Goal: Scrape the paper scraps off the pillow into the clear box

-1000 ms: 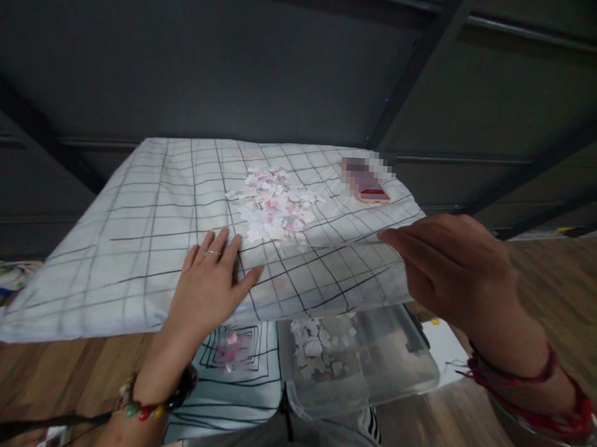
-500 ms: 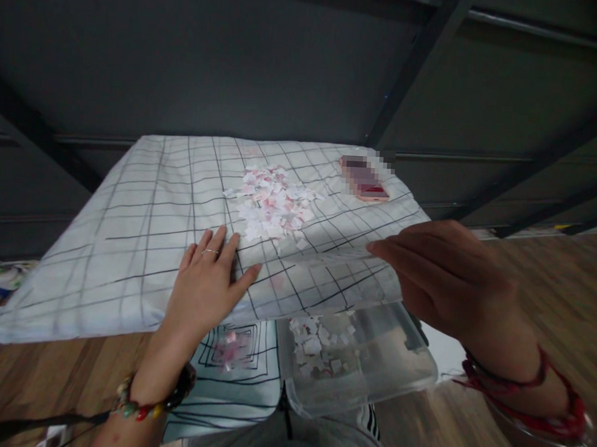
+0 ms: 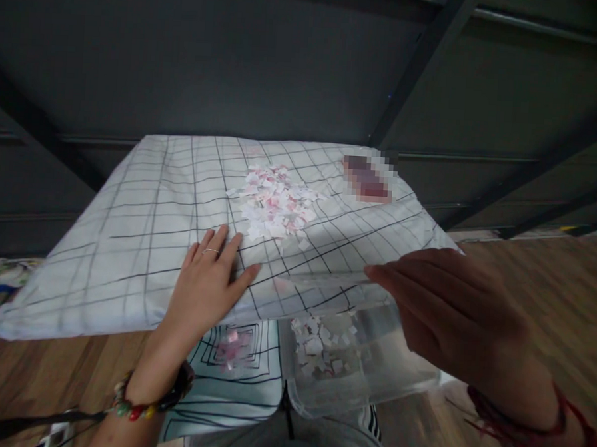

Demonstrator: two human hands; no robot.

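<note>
My left hand (image 3: 210,279) lies flat with fingers spread on the white checked cloth (image 3: 142,235), just short of a pile of torn white and pink paper pieces (image 3: 277,202). At the front right of the cloth, my right hand (image 3: 448,311) is closed in a pinch on the end of a clear plastic film (image 3: 325,278). The film stretches left over the cloth's front edge, and its outline is faint. Below it sits a clear plastic box (image 3: 401,362) with paper pieces (image 3: 317,344) inside, partly hidden by my right hand.
A phone (image 3: 368,179), blurred out, lies at the cloth's back right. Beside the box is a light blue patterned surface (image 3: 259,395) with pink scraps (image 3: 233,350) on it. A dark panelled wall (image 3: 226,66) stands behind; wooden floor (image 3: 550,290) shows at both sides.
My right hand has come down and slightly nearer to me, bringing the plastic film with it. My left hand stays in place, and the paper pile looks the same.
</note>
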